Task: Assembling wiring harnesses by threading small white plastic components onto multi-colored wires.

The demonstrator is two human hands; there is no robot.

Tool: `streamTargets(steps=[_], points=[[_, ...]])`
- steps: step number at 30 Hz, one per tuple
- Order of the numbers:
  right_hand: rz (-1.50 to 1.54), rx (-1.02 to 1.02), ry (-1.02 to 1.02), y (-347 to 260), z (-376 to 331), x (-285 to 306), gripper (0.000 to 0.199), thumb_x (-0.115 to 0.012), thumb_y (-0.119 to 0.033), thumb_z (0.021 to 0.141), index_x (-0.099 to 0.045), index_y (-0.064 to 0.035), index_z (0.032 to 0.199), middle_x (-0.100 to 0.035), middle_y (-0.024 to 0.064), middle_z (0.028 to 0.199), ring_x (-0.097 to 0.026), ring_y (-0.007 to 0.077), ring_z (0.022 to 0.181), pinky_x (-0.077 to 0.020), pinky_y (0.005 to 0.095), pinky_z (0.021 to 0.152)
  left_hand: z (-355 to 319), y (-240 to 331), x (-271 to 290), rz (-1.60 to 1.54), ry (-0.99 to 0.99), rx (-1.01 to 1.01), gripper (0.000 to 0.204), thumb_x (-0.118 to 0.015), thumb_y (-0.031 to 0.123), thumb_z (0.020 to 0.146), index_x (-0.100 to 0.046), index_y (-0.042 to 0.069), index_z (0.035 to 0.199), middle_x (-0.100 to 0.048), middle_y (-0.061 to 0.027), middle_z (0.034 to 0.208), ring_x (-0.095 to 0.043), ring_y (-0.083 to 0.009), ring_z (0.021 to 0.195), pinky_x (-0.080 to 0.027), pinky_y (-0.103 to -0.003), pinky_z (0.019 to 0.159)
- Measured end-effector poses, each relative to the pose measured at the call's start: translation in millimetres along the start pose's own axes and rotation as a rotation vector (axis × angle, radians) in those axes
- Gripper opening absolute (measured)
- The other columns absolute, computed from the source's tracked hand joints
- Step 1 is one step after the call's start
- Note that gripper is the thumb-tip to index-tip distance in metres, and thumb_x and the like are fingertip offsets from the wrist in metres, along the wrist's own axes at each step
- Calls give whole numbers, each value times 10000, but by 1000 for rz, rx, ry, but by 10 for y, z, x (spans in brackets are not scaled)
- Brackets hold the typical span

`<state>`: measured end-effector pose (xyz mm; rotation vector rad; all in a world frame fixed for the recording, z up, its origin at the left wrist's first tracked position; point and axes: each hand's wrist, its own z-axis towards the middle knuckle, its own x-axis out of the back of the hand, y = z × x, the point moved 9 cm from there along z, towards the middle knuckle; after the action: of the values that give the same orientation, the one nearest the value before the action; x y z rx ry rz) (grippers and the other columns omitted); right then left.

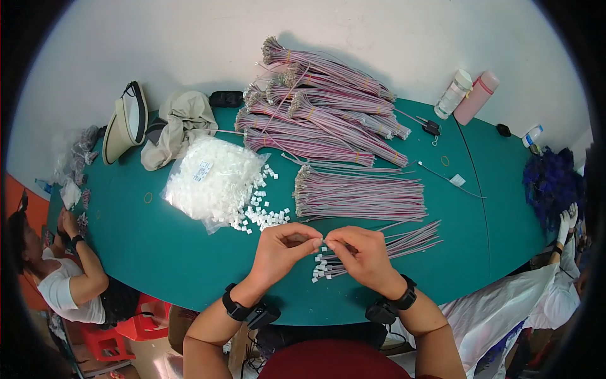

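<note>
My left hand [281,251] and my right hand [363,254] meet fingertip to fingertip over the near part of the table. The left thumb and forefinger pinch what looks like a small white connector housing, mostly hidden. My right hand is closed in a pinch too; what it holds is too small to make out. Under and beside the right hand lie loose grey-pink wires [413,243], with several white housings [322,270] at their left ends. Just beyond is a spread bundle of wires [360,194]. More loose white housings [268,218] spill beyond the left hand.
A clear bag of white housings [211,180] lies left of tied wire bundles [328,117] on the green table [214,265]. Around these are a visor [126,126], cloth [180,126], keys [430,126], and a pink bottle [476,98]. A person [76,268] works at left; another's gloved hands [566,221] show at right.
</note>
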<state>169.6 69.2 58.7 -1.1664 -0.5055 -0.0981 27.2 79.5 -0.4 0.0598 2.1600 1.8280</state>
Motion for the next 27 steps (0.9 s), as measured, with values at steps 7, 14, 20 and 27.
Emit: streamTargets(steps=[7, 14, 20, 27], points=[[16, 2, 13, 14, -3, -12, 82, -649, -14, 861, -652, 5, 941, -661, 134, 809, -636, 267, 667, -494, 326, 567, 1, 8, -6, -23, -10, -7, 127, -709, -15, 848, -704, -26, 974, -712, -82, 883, -674, -115, 796, -549, -232, 740], [-53, 117, 62, -29, -23, -9, 93, -664, 21, 826, -661, 4, 917, -661, 100, 770, -586, 205, 603, -444, 292, 519, -11, 24, -18, 112, -13, -50, 115, -708, -18, 848, -706, -19, 962, -709, -62, 890, -661, -98, 809, -539, -220, 747], [-126, 227, 63, -116, -31, -23, 120, -646, 51, 801, -648, 9, 914, -649, 111, 769, -560, 268, 610, -449, 344, 561, -10, 36, -30, 148, -12, -59, 104, -706, -14, 851, -709, -12, 956, -708, -50, 887, -655, -88, 808, -531, -213, 738], [-189, 249, 138, -145, -69, -35, 98, -651, 44, 810, -650, 6, 901, -647, 110, 767, -559, 253, 591, -443, 339, 543, -25, 29, -48, 166, 13, -32, 104, -711, -6, 852, -709, -15, 956, -708, -49, 887, -653, -84, 805, -528, -211, 726]])
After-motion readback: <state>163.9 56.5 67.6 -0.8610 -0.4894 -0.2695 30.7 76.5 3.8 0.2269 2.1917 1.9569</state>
